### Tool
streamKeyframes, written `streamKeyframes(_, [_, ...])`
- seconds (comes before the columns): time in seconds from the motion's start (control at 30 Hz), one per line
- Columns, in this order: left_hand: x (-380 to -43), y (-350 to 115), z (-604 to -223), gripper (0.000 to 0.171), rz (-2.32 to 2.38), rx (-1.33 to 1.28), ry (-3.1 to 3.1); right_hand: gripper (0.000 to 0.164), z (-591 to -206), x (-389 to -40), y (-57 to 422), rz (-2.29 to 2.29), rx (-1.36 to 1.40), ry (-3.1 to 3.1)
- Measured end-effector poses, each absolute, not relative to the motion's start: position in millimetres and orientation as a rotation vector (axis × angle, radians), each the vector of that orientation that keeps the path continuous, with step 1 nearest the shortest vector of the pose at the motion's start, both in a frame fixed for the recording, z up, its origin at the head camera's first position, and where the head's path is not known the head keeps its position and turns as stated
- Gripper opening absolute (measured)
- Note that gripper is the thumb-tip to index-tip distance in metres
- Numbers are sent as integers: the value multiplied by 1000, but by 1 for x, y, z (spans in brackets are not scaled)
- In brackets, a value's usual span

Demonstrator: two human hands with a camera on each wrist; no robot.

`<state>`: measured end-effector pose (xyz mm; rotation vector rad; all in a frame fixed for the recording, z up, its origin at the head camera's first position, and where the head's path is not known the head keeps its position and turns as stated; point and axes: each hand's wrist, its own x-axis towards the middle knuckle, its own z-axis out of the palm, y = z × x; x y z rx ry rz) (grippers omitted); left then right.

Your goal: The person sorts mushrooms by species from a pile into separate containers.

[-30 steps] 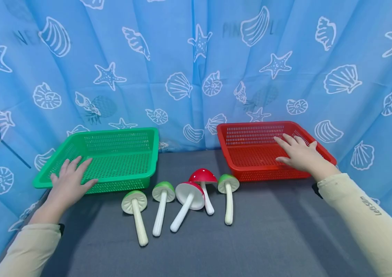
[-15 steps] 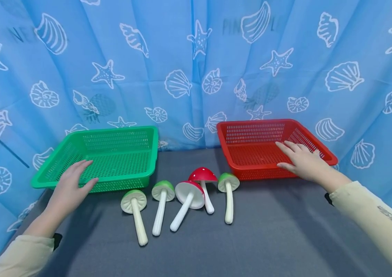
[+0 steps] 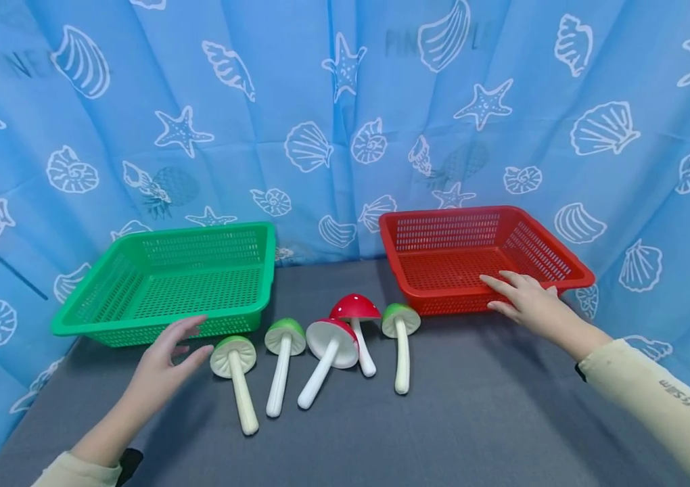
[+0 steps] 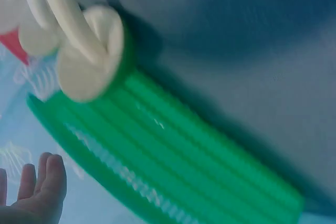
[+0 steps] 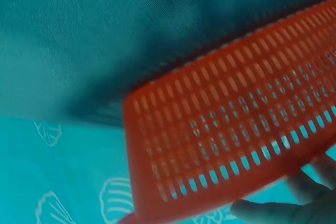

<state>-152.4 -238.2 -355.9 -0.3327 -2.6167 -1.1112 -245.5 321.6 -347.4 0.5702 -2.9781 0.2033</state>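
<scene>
My left hand is in the air beside the leftmost green-capped toy mushroom, thumb and fingers parted, holding nothing. In the left wrist view, that mushroom lies against the side of the green basket. My right hand hovers at the front rim of the red basket, fingers loosely extended; whether it touches the rim I cannot tell. Two more green-capped mushrooms, one at centre left and one at right, flank a white-stemmed red-capped mushroom and another spotted red one.
The green basket stands at the back left and the red one at the back right, both on a dark grey cloth. Directly behind them hangs a blue curtain with white shell and starfish prints.
My left hand has moved from over the green basket's front rim rightward and down toward the leftmost mushroom. My right hand has lowered toward the red basket's front. The mushrooms stay put.
</scene>
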Motion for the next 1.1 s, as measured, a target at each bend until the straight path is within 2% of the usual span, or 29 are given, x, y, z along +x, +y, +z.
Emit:
streamKeyframes(0.47, [-139, -179, -379, 43, -1536, -345, -2635, 41, -375, -250, 318, 286, 542, -2633])
streamKeyframes(0.83, [-146, -137, -388, 44, -1831, -332, -2618, 41, -378, -250, 316, 279, 499, -2662])
streamKeyframes(1.1, [-156, -113, -392, 50, -1918, -179, -2687, 41, -378, -250, 316, 310, 510, -2652])
